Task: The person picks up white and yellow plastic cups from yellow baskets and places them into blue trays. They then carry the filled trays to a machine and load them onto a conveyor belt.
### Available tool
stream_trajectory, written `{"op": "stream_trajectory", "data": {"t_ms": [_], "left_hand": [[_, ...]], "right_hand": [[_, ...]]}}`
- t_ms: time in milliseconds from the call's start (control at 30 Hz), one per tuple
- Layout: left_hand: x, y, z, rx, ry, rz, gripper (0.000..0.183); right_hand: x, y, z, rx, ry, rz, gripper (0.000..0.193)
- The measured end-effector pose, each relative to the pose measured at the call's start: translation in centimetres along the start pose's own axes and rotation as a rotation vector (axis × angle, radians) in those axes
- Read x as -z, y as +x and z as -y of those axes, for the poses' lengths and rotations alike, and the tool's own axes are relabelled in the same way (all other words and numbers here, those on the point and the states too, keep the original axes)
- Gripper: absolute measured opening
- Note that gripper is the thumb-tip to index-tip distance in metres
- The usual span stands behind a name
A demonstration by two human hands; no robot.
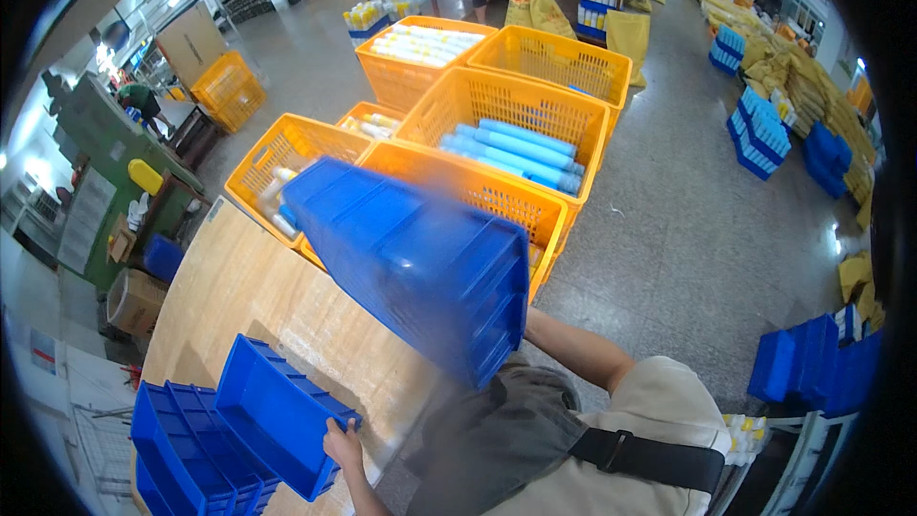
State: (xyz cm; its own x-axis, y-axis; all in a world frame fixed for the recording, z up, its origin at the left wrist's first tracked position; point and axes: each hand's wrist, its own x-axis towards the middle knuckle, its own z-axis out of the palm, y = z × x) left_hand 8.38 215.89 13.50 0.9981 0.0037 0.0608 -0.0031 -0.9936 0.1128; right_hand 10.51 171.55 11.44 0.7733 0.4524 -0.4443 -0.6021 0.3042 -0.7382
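Probably light but stiff, the blue bin (274, 403) by the tabletop (272, 272) edge suits rim holds: left grip (342, 444) clamped there, right grip hidden, state unclear.

Left grip (342, 443) holds a tray (275, 409) (blue).

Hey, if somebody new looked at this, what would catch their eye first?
Probably the big blue bin, tilted and partly blurred at the center. Just beyond it, the cluster of orange crates stands out, one holding light-blue rolls. At lower left, the left hand holds a blue tray by its rim.
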Motion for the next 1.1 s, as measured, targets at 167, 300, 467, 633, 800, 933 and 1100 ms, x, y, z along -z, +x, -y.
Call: {"op": "stream_trajectory", "data": {"t_ms": [167, 300, 467, 633, 800, 933, 1100], "left_hand": [[11.8, 1.2, -0.8, -0.075, -0.731, -0.451, 0.024], [22.8, -1.2, 1.3, 0.245, -1.071, -1.035, 0.024], [23.9, -5.1, 3.8, 0.252, -0.902, -1.118, 0.024], [21.7, -7.7, 7.2, 0.277, -0.842, -0.972, 0.027], [20.2, -8.1, 8.3, 0.164, -0.350, -0.037, 0.031], [11.0, -6.0, 6.1, -0.315, -0.167, 0.023, 0.044], [3.1, -6.7, 8.1, -0.243, -0.433, 0.697, 0.053]], "right_hand": [[-0.1, -0.7, -1.1, -0.038, -0.043, 0.037, 0.037], [-1.0, 0.0, -2.2, -0.091, -0.096, 0.075, 0.037], [-2.2, 2.0, -2.0, -0.122, -0.203, 0.092, 0.036], [-3.0, 3.1, 0.0, -0.033, -0.469, -0.062, 0.036], [-4.9, 3.5, 2.2, 0.225, -0.763, -0.234, 0.039], [-6.7, 4.9, 2.6, 0.132, -1.245, -0.427, 0.032], [-8.6, 7.0, 1.5, 0.121, -1.324, -0.510, 0.024]]}}
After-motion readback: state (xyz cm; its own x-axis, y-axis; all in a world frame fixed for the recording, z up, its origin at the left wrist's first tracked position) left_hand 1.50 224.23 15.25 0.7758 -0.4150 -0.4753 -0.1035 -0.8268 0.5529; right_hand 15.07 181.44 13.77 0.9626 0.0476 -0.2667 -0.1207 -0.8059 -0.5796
